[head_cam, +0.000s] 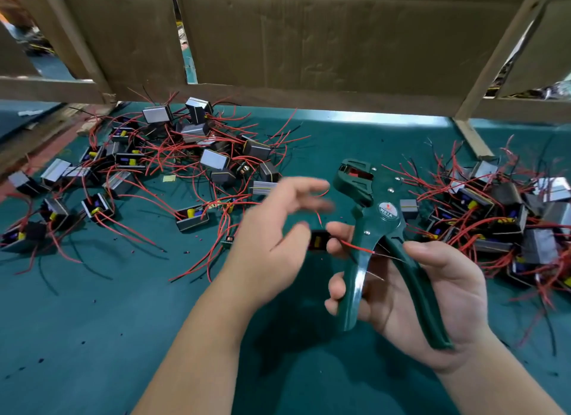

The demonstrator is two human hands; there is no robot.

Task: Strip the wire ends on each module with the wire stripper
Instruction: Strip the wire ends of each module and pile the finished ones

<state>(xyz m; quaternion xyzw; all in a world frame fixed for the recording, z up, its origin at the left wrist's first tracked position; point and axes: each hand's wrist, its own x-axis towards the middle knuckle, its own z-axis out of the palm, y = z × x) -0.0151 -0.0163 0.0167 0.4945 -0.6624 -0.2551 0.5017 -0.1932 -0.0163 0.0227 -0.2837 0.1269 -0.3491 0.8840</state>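
Loose modules heaped at 10 o'clock (185, 155) and 3 o'clock (494, 217) on our green mat (92, 322).
Our right hand (438, 291) grips the wire stripper (370, 217); left hand (278, 229) spread, blurred; one module (318, 241) between them, holder unclear.

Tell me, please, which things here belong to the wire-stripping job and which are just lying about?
Belong to the job:
- wire stripper, gripped by the right hand
- small module with its red wire, between the hands
- left hand, blurred
- left pile of modules
- right pile of modules

Just lying about:
- cardboard sheets
- wooden frame
- yellowish scrap
- green mat
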